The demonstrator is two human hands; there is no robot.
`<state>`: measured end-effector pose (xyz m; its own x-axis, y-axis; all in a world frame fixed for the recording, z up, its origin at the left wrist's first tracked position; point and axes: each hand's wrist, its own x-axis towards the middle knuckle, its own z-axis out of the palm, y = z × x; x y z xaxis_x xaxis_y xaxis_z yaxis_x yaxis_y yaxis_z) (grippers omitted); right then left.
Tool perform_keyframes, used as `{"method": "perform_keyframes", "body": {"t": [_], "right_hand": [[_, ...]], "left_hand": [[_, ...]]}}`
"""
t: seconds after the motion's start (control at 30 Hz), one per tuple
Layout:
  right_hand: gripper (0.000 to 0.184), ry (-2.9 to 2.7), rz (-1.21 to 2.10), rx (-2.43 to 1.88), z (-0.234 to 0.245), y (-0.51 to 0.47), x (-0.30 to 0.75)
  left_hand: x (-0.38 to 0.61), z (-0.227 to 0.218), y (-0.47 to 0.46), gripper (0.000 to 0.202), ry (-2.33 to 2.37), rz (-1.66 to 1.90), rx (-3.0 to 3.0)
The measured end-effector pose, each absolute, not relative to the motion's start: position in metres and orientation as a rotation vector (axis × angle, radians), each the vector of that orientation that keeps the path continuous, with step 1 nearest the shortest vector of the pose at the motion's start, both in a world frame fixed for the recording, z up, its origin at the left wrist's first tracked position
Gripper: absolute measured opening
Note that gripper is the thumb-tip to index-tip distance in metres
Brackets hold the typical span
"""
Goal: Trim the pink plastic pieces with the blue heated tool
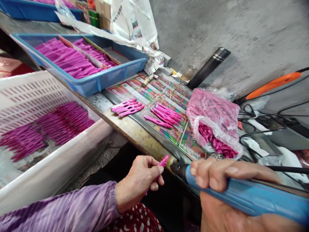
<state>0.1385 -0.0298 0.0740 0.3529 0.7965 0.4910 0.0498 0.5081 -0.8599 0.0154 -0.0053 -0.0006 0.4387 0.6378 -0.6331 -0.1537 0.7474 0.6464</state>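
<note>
My left hand (138,182) pinches a magenta plastic piece (161,164) by its shank, close to the tip of a blue rotary tool (248,196) gripped in my right hand (224,174). The tool's black nose (177,169) sits just right of the piece. Two small piles of similar pieces (127,108) lie on a printed sheet (166,93) on the metal bench. Many more fill a white slotted crate (55,170) at left and a blue tray (96,82) at the back. A clear bag (213,112) holds more.
Black cables (260,119) and an orange-handled tool (272,84) lie at right. A black cylinder (209,67) rests against the grey concrete wall (241,32). A second blue tray (36,9) and white plastic sheeting (135,22) are at the back. The bench's front edge (137,137) runs between crate and sheet.
</note>
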Motion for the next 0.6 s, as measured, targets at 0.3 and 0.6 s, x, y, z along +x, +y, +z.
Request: {"method": "perform_keyframes", "body": {"t": [0.3, 0.6], "right_hand": [[0.037, -1.139, 0.722, -0.951, 0.083, -0.019, 0.123], [0.051, -1.187, 0.688, -0.943, 0.074, -0.016, 0.132]], "left_hand": [[0.021, -0.004, -0.008, 0.012, 1.0, 0.585, 0.497], [0.021, -0.002, -0.007, 0.015, 1.001, 0.593, 0.513]]}}
